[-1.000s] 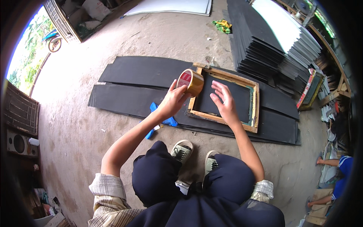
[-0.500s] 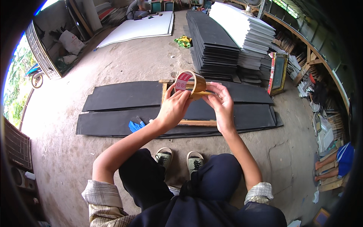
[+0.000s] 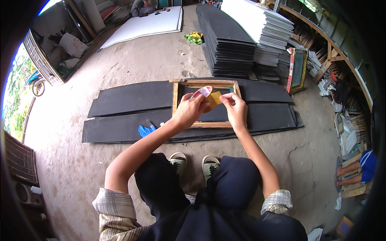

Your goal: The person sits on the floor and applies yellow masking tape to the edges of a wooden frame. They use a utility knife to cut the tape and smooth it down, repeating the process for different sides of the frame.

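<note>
Yellow tape (image 3: 216, 98) runs from the roll (image 3: 204, 92) our left hand (image 3: 188, 111) holds; our right hand (image 3: 237, 113) pinches its end.

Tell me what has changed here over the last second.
The right hand, open and apart from the roll a second ago, has moved in and now pinches a yellowish tape strip at the tape roll. The roll has tilted, and the head view has shifted. The left hand still holds the roll; the wooden frame still lies on the black sheets.
</note>
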`<state>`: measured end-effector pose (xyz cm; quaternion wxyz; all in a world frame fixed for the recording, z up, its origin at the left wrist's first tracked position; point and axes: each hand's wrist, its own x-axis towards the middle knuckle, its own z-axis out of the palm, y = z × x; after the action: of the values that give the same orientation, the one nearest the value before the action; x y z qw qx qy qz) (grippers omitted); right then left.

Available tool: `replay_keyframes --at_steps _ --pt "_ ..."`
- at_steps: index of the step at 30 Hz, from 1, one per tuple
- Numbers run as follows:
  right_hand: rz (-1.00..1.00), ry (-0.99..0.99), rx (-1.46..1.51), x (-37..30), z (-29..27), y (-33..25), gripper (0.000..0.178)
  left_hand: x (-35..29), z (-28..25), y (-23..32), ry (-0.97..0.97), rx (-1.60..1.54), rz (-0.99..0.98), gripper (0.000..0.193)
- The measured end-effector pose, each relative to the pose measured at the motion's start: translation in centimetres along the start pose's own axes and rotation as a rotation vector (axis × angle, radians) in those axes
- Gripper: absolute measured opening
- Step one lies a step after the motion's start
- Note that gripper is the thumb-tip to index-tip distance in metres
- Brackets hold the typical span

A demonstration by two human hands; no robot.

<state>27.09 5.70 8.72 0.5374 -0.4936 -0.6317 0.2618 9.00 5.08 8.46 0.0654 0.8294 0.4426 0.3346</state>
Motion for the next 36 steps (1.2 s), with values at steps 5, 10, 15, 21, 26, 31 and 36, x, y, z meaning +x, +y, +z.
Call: replay_keyframes --at_steps 5,10,15,21,26,31,36 --pt "0.166 -0.040 0.019 0.2 0.6 6.1 0.018 0.2 1.5 -2.0 -0.187 -0.273 -0.316 0.038" --pt "0.407 -0.017 0.129 1.3 -0.3 8.3 0.018 0.6 3.5 -5.1 -0.134 -0.540 -0.298 0.051" --pt "0.499 0.126 0.179 1.2 -3.3 15.5 0.017 0.0 4.0 -9.2 -0.330 -0.382 -0.329 0.053" --pt "0.785 0.320 0.030 -4.7 -7.4 27.7 0.016 -4.9 6.4 -15.8 -0.486 -0.223 -0.459 0.050" --pt "0.822 0.324 -0.012 -9.2 -4.1 32.5 0.018 -6.7 7.4 -17.4 -0.569 -0.181 -0.430 0.042" --pt "0.660 0.330 -0.105 -8.1 -2.5 32.7 0.017 -6.6 7.9 -18.7 -0.612 -0.066 -0.513 0.039" --pt "0.647 0.274 -0.251 -6.2 -3.6 32.3 0.017 -5.4 8.8 -18.1 -0.562 -0.132 -0.540 0.035"
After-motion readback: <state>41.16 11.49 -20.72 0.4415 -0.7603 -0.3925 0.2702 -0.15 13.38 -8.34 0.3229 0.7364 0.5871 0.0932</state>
